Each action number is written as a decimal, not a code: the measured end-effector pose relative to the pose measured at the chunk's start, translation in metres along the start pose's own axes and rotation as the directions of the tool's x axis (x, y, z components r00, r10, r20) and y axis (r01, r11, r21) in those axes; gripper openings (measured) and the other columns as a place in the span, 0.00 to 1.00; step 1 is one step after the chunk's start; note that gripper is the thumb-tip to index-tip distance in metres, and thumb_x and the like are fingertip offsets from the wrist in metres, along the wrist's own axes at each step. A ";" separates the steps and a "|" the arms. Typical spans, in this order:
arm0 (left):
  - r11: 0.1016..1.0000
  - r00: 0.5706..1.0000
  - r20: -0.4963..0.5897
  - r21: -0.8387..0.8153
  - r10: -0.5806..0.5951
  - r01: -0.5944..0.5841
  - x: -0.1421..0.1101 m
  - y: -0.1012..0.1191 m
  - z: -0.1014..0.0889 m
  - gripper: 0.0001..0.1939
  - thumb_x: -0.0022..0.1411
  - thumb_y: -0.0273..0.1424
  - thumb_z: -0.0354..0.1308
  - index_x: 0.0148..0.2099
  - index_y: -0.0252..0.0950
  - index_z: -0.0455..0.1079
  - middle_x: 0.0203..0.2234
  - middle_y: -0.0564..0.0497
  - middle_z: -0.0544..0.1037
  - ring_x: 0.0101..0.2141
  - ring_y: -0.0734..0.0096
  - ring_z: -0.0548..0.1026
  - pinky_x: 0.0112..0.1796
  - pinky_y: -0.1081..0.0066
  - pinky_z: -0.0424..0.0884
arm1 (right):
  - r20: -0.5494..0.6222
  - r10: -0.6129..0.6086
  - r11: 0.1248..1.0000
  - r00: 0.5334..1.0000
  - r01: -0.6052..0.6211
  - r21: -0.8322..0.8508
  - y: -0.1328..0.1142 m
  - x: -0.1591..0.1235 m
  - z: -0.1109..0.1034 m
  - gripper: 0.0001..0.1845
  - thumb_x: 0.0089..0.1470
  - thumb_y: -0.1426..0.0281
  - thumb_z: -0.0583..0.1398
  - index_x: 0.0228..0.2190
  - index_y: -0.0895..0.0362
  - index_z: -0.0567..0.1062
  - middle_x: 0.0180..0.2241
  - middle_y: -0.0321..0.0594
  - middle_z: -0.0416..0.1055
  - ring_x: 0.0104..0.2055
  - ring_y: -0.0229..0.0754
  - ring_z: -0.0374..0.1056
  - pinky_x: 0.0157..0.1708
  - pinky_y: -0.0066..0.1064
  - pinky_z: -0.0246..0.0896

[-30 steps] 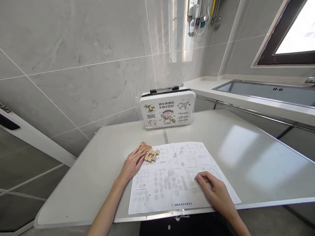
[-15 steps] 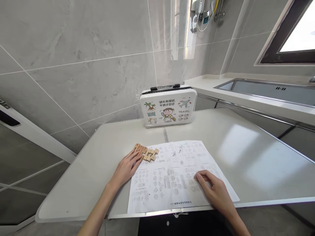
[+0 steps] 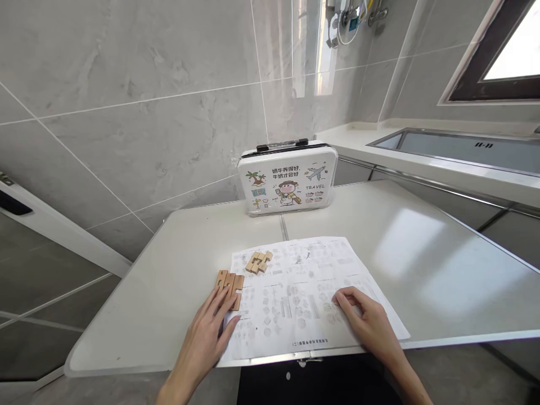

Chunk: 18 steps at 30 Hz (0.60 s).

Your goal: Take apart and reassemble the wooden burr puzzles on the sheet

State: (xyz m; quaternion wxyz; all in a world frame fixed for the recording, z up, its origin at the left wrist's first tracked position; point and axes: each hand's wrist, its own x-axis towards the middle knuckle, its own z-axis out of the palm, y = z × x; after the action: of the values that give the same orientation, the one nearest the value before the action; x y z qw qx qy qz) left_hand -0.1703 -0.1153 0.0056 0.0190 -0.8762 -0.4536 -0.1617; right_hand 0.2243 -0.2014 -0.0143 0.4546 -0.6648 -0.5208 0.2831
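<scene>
A printed sheet of diagrams [image 3: 304, 292] lies flat on the white table [image 3: 177, 253]. My left hand [image 3: 208, 332] lies flat with fingers stretched out, its fingertips touching a few wooden puzzle pieces [image 3: 230, 283] at the sheet's left edge. A second small cluster of wooden pieces [image 3: 259, 261] rests on the sheet's top left corner, apart from both hands. My right hand [image 3: 367, 326] rests on the sheet's lower right part, fingers curled loosely and pressing the paper, holding nothing.
A white illustrated case [image 3: 287, 181] with a black handle stands upright at the table's back against the tiled wall. A counter with a steel sink [image 3: 459, 149] runs along the right. The table's front edge is close to my body.
My left hand has dragged a few wooden pieces toward me and to the left, splitting them from the cluster that stays on the sheet's corner. My right hand has stayed put.
</scene>
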 end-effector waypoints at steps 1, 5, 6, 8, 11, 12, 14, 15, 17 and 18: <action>1.000 1.000 0.002 -0.007 0.005 -0.005 -0.004 0.004 -0.001 0.32 0.72 0.44 0.56 0.74 0.60 0.55 0.69 0.54 0.66 0.68 0.46 0.65 0.58 0.43 0.76 | -0.001 0.002 1.000 1.000 -0.002 -0.001 0.000 0.000 0.000 0.23 0.66 0.48 0.56 0.33 0.51 0.79 0.35 0.44 0.81 0.39 0.50 0.78 0.36 0.33 0.73; 0.999 0.999 0.030 -0.029 0.032 -0.031 -0.015 0.022 -0.007 0.33 0.72 0.43 0.56 0.75 0.61 0.52 0.70 0.55 0.64 0.69 0.45 0.63 0.58 0.43 0.76 | -0.014 0.019 1.000 1.000 -0.019 -0.003 -0.002 -0.002 0.001 0.21 0.66 0.50 0.56 0.34 0.51 0.78 0.36 0.42 0.81 0.40 0.49 0.77 0.38 0.33 0.71; 0.999 0.999 0.038 -0.033 0.037 -0.036 -0.016 0.026 -0.008 0.33 0.72 0.43 0.56 0.75 0.60 0.52 0.70 0.55 0.64 0.69 0.45 0.62 0.58 0.43 0.76 | -0.015 0.024 1.000 1.000 -0.024 -0.004 -0.002 -0.002 0.001 0.20 0.67 0.50 0.56 0.34 0.51 0.78 0.35 0.42 0.81 0.40 0.49 0.77 0.38 0.33 0.71; 0.998 0.998 0.051 -0.043 0.046 -0.044 -0.017 0.033 -0.010 0.33 0.72 0.43 0.56 0.75 0.60 0.52 0.70 0.55 0.63 0.69 0.45 0.61 0.58 0.43 0.77 | -0.012 0.025 1.000 1.000 -0.025 -0.005 -0.004 -0.002 0.001 0.20 0.67 0.50 0.56 0.34 0.51 0.78 0.35 0.41 0.81 0.40 0.49 0.77 0.38 0.33 0.71; 0.997 0.996 0.069 -0.065 0.055 -0.050 -0.017 0.044 -0.011 0.34 0.72 0.43 0.56 0.75 0.61 0.51 0.70 0.55 0.63 0.70 0.45 0.61 0.58 0.44 0.77 | -0.013 0.018 1.000 1.000 -0.018 -0.001 -0.005 -0.002 0.000 0.20 0.67 0.51 0.56 0.34 0.51 0.78 0.36 0.42 0.81 0.40 0.49 0.77 0.38 0.33 0.71; 0.996 0.995 0.075 -0.071 0.060 -0.055 -0.016 0.047 -0.011 0.34 0.72 0.43 0.56 0.75 0.60 0.51 0.70 0.54 0.63 0.69 0.46 0.61 0.59 0.44 0.76 | -0.013 0.018 1.000 1.000 -0.018 0.000 -0.005 -0.002 0.000 0.20 0.67 0.51 0.56 0.34 0.51 0.78 0.36 0.41 0.81 0.40 0.49 0.77 0.39 0.33 0.71; 0.994 0.993 0.090 -0.080 0.080 -0.072 -0.016 0.054 -0.011 0.35 0.72 0.42 0.56 0.76 0.59 0.49 0.71 0.54 0.63 0.70 0.47 0.61 0.59 0.44 0.77 | -0.013 0.021 1.000 1.000 -0.021 0.002 -0.005 -0.003 0.000 0.20 0.67 0.51 0.56 0.34 0.51 0.78 0.36 0.41 0.81 0.40 0.49 0.77 0.39 0.33 0.70; 0.993 0.991 0.097 -0.081 0.095 -0.087 -0.015 0.057 -0.011 0.35 0.73 0.42 0.56 0.76 0.59 0.49 0.71 0.54 0.62 0.70 0.48 0.61 0.59 0.45 0.77 | -0.014 0.021 1.000 1.000 -0.021 0.002 -0.005 -0.003 0.000 0.20 0.67 0.51 0.57 0.34 0.51 0.78 0.35 0.41 0.81 0.40 0.49 0.77 0.38 0.32 0.70; 0.989 0.985 0.110 -0.079 0.131 -0.123 -0.013 0.065 -0.012 0.34 0.73 0.40 0.55 0.76 0.57 0.49 0.71 0.53 0.62 0.70 0.50 0.60 0.59 0.46 0.77 | -0.016 0.016 1.000 1.000 -0.016 0.004 -0.005 -0.003 0.000 0.19 0.66 0.51 0.57 0.33 0.51 0.78 0.35 0.41 0.81 0.39 0.48 0.77 0.38 0.32 0.70; 0.987 0.982 0.114 -0.080 0.149 -0.140 -0.012 0.069 -0.012 0.34 0.73 0.40 0.55 0.76 0.57 0.49 0.71 0.53 0.62 0.70 0.50 0.60 0.59 0.47 0.77 | -0.018 0.013 1.000 1.000 -0.013 0.006 -0.006 -0.003 -0.001 0.19 0.66 0.51 0.57 0.33 0.51 0.78 0.35 0.41 0.81 0.39 0.48 0.77 0.38 0.32 0.70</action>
State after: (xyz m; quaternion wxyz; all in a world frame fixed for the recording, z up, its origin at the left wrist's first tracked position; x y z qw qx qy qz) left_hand -0.1251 -0.1674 0.0212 -0.0281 -0.9151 -0.3828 -0.1232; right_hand 0.2215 -0.2041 -0.0093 0.4595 -0.6693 -0.5114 0.2817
